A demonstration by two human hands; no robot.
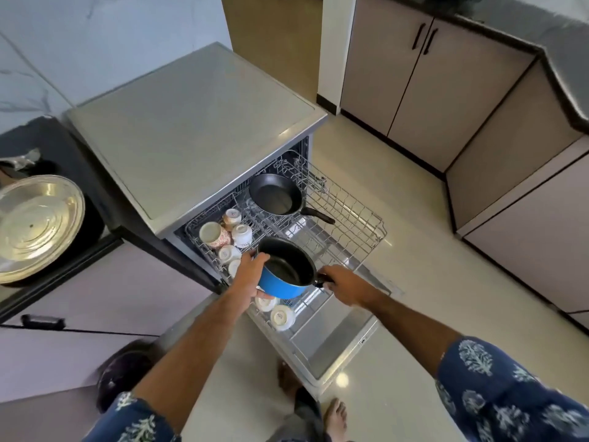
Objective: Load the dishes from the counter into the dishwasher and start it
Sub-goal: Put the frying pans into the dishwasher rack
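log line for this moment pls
phase: loading | left hand: holds blue saucepan body | right hand: grips its handle | pan over pulled-out rack

Marble-patterned wall [79,43] at rear, beige cupboard doors [411,74] with black handles [424,39], glossy cream floor [414,250]

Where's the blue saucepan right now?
In the head view, the blue saucepan is held over the pulled-out rack, left hand on its side, right hand on its handle, beside the cups.

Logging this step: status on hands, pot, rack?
Left hand grips blue pot wall; right hand holds its handle. Pot above rack. Frying pan and cups already loaded.
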